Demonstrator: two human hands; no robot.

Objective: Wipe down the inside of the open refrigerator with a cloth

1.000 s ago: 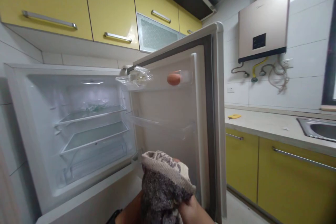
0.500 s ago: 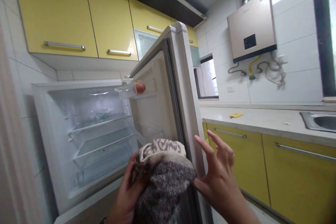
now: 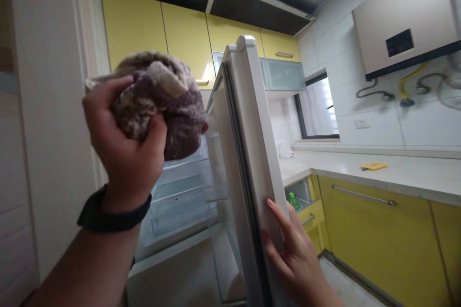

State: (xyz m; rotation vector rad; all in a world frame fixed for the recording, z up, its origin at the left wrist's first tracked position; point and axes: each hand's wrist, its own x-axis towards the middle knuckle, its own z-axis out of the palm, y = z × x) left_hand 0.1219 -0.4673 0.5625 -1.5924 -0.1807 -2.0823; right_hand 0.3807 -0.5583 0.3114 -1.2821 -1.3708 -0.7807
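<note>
My left hand (image 3: 124, 134), with a dark band at the wrist, is raised and closed round a bunched grey and beige towel (image 3: 180, 120). The towel hangs in front of the fridge opening and hides part of it. On the right, my right hand (image 3: 291, 244) grips the edge of the white refrigerator door (image 3: 254, 120), its fingertips resting on the door's side. The door stands open. Past it, the fridge compartment (image 3: 176, 192) shows clear shelves and a drawer, partly covered by my left arm and the towel.
Yellow wall cabinets (image 3: 133, 24) hang above the fridge. To the right runs a white counter (image 3: 334, 163) with a yellow item (image 3: 374, 166) on it. A green bottle (image 3: 293, 200) sits in an open drawer below. A water heater (image 3: 406, 19) is mounted on the wall.
My left hand has lifted the towel up and to the left. My right hand has gone from spread fingers beside the towel to holding the door edge. The view has turned right.
</note>
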